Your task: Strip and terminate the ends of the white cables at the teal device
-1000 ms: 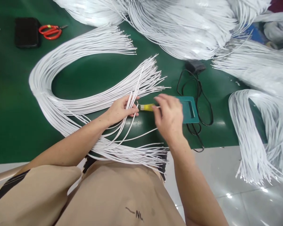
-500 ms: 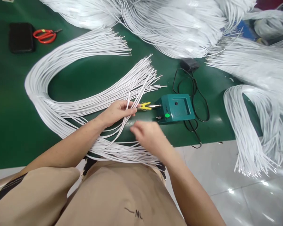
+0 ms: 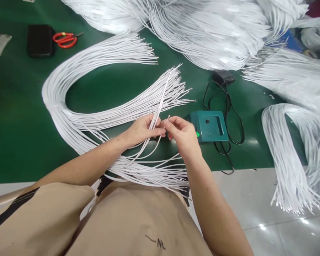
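Note:
Several white wires [image 3: 162, 97] run up through my left hand [image 3: 142, 132], whose thumb and fingers are closed on them. My right hand [image 3: 183, 136] pinches one white wire near its end, just right of the left fingertips; a small tip shows above its thumb. Beside the right hand stands a small teal device [image 3: 210, 125] with a green button [image 3: 197, 134]. The fingers hide its left front, yellow clip included. A large curved bundle of white wires [image 3: 53, 93] lies around my left arm, some of its ends beneath my wrists.
Red-handled scissors [image 3: 66, 40] and a black box [image 3: 40, 40] lie at the upper left. Big heaps of white wires [image 3: 202, 32] cover the back. A black adapter [image 3: 224, 77] and its cord are behind the device. Another wire bundle [image 3: 277, 142] hangs over the table's right edge.
My right hand has moved up and right from below the left fingers and now pinches a wire end. It covers the yellow clip seen before. The view has shifted slightly.

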{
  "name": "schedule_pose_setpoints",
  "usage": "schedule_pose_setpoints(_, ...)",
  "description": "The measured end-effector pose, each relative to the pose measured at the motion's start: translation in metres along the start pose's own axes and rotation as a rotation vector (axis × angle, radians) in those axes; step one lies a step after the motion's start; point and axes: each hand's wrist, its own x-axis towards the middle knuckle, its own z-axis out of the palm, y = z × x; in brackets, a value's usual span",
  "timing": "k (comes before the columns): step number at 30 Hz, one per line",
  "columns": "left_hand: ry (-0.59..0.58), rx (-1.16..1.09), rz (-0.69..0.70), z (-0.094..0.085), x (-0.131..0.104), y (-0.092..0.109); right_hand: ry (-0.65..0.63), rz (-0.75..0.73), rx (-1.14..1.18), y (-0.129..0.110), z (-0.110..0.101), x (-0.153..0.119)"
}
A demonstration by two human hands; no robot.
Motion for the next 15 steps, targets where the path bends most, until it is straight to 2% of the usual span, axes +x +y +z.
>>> schedule_pose_setpoints(3, 0.013, 0.036, -0.003, 0.0008, -0.0012, 0.0035, 0.092, -0.011, -0.019, -0.0007, -0.0019, 0.0039)
schedule_pose_setpoints(5, 0.013, 0.071, -0.007, 0.0001, -0.0013, 0.0054, 0.108, -0.019, -0.004, 0.0003, -0.0041, 0.0062)
schedule_pose_setpoints(10, 0.017, 0.093, -0.003, -0.0006, -0.0005, 0.0043, 0.033, 0.036, 0.195, 0.0070, -0.0047, 0.0054)
schedule_pose_setpoints(15, 0.008, -0.039, 0.010, 0.0030, -0.0014, 0.0010, -0.001, 0.150, 0.412, 0.0085, 0.0020, 0.0017)
